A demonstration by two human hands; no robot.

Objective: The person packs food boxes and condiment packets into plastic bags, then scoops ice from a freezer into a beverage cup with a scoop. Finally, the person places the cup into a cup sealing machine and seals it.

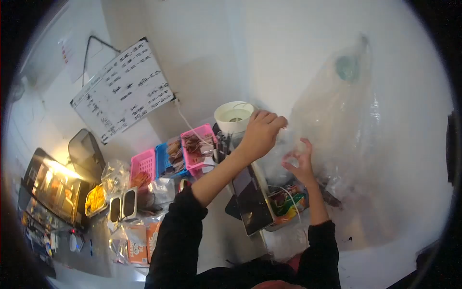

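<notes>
- Curled fingers are shown on the left hand (261,132), raised just off centre toward 2 o'clock, bent at the wrist; whether anything is held in them cannot be told.
- Thumb and forefinger of the right hand (299,166), at 4 o'clock, are bent toward each other in a narrow ring, the other fingers lifted; whether thin film is pinched there cannot be told.
- Both arms are covered by black sleeves (179,231), pushed up to bare the forearms.
- A dark-screened device (255,207) is seen at 5 o'clock, with colourful packets (294,204) placed beside it, under a white cable.
- Orange-printed boxes (137,246) are wrapped in clear plastic at 7 to 8 o'clock.
- A large clear plastic bag (332,130) is spread against the wall from 2 to 4 o'clock, just beyond the right hand; contact with either hand cannot be made out.
- A round white bowl (233,118) is set at 12 o'clock, beside the left hand.
- Two pink baskets (204,161) and a blue basket (166,161) between them are lined up toward 9 o'clock, filled with small packets.
- Yellow food (95,199) is held in a metal tray at 8 o'clock, near a lit cabinet (60,188).
- A whiteboard (122,91), covered in black handwriting, is hung aslant at 10 o'clock.
</notes>
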